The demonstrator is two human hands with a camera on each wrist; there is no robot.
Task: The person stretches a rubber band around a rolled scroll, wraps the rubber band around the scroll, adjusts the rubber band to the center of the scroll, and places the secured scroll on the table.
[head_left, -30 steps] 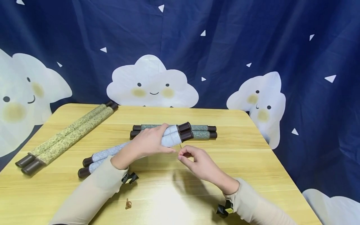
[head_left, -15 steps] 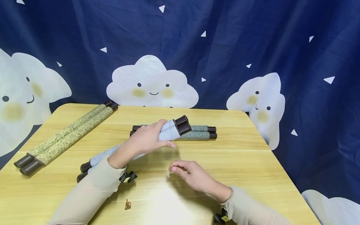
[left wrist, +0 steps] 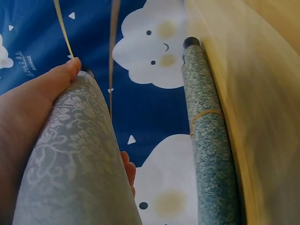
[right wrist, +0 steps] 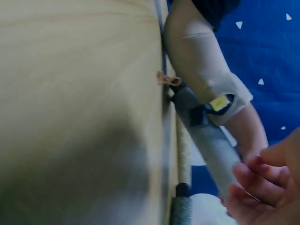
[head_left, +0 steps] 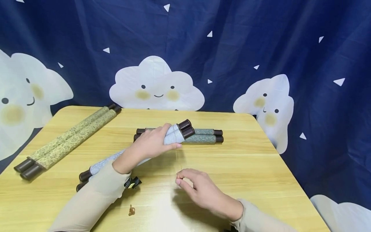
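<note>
My left hand [head_left: 149, 144] grips a light blue patterned scroll [head_left: 174, 138] with two dark-capped rollers, near its right end. The scroll is tilted, that end raised off the table. Below and to the right of it, my right hand [head_left: 203, 190] pinches a thin rubber band between thumb and fingers. In the left wrist view, two taut strands of the rubber band [left wrist: 64, 29] run away from the scroll's end, one passing the left thumb. Where the band loops on the scroll is partly hidden. The right wrist view shows the curled fingers [right wrist: 255, 185] of the right hand.
A teal scroll [head_left: 203, 139] lies behind the blue one, with a rubber band [left wrist: 206, 112] around it. A long yellow-green scroll [head_left: 72, 138] lies at the left. A small brown tangle of bands [head_left: 131, 210] rests near the front of the wooden table [head_left: 246, 154].
My right hand has drawn away from the scroll's end toward the front of the table, stretching the rubber band. The scroll's right end has shifted slightly left and up in the left hand.
</note>
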